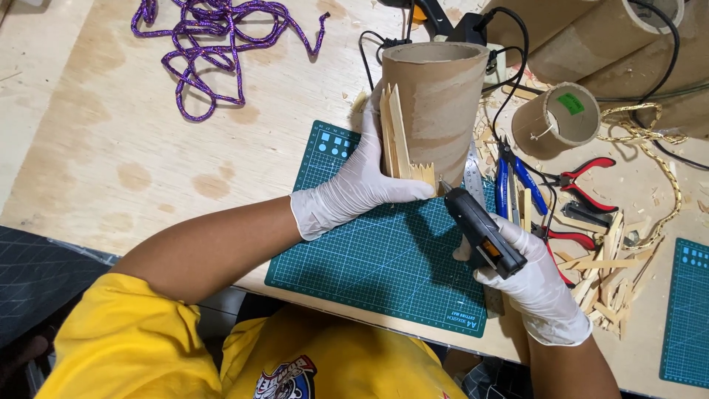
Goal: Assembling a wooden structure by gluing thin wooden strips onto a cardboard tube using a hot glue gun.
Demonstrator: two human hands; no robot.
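A wide brown cardboard tube [437, 96] stands upright on a green cutting mat [377, 244]. My left hand [353, 188], in a white glove, grips the tube's lower side and presses flat wooden sticks [395, 137] against it. My right hand [528, 277], also gloved, holds a black hot glue gun [480, 229]. Its nozzle points up-left at the base of the tube, close to the lowest sticks.
Purple rope [214, 41] lies coiled at the back left. Right of the tube lie a metal ruler [473, 171], blue-handled and red-handled pliers [583, 185], loose wooden sticks [609, 273], a smaller cardboard tube [555, 120], larger tubes, black cables and tan cord. A second green mat [688, 310] lies far right.
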